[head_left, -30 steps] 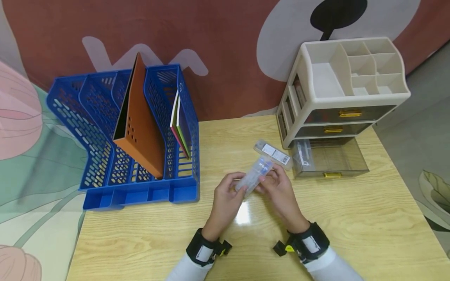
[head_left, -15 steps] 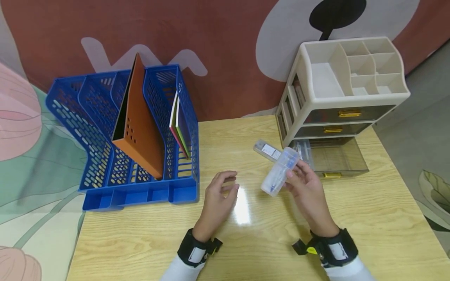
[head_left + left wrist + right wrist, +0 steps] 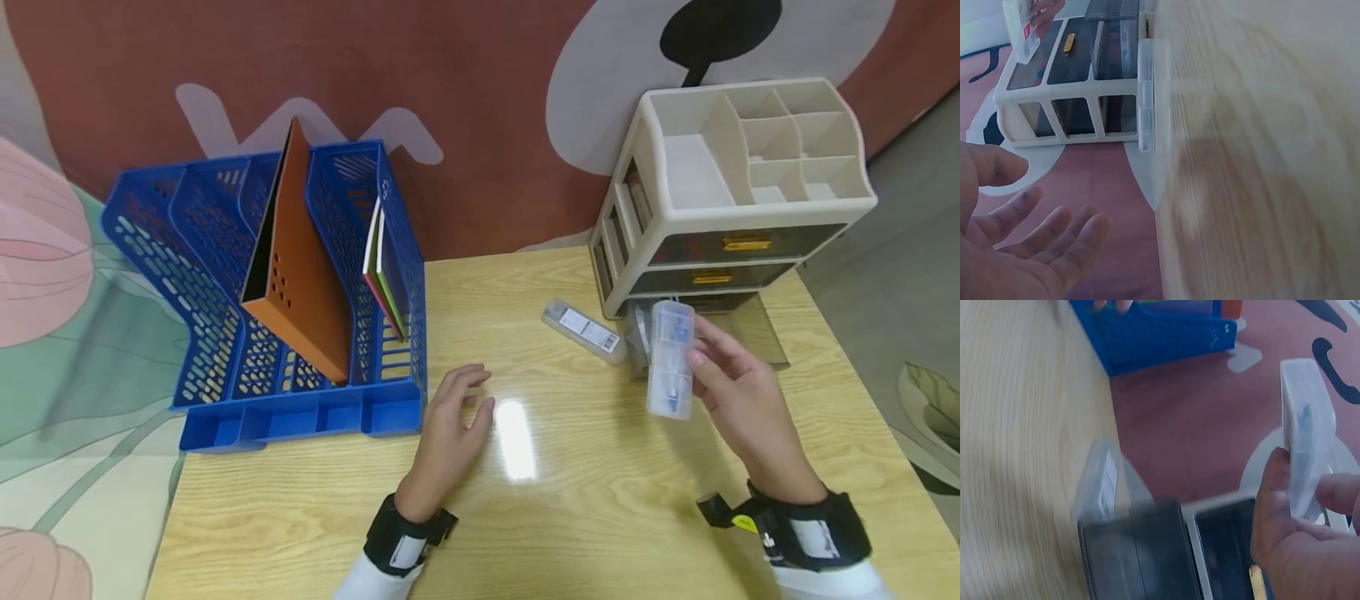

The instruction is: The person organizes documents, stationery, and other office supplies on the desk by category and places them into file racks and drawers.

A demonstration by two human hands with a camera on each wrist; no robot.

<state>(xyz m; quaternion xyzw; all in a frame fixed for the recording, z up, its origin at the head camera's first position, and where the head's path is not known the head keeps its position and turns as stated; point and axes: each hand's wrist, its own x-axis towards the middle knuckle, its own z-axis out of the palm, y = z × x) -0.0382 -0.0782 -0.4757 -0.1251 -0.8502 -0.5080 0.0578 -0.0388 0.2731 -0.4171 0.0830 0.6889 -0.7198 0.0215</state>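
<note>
My right hand (image 3: 738,404) pinches a translucent plastic case (image 3: 671,358) by its right side, above the front of the pulled-out bottom drawer (image 3: 765,333). Small blue things show through its wall; what they are I cannot tell. In the right wrist view the thumb and fingers press the case (image 3: 1307,431) from both sides. My left hand (image 3: 448,437) hovers over or rests on the table with loosely bent fingers and nothing in them. A second clear case (image 3: 583,330) with a white label lies on the table, left of the drawer.
The cream drawer unit (image 3: 660,218) stands at the back right, with its two upper drawers pushed in. A clear packet (image 3: 639,325) lies in the drawer's left part. On the left, a blue file rack (image 3: 300,412) holds an orange folder (image 3: 303,275) and thin booklets (image 3: 386,275).
My left hand has let go of the case and drawn back to the left. My right hand has carried the case rightward, from the table's middle to over the drawer.
</note>
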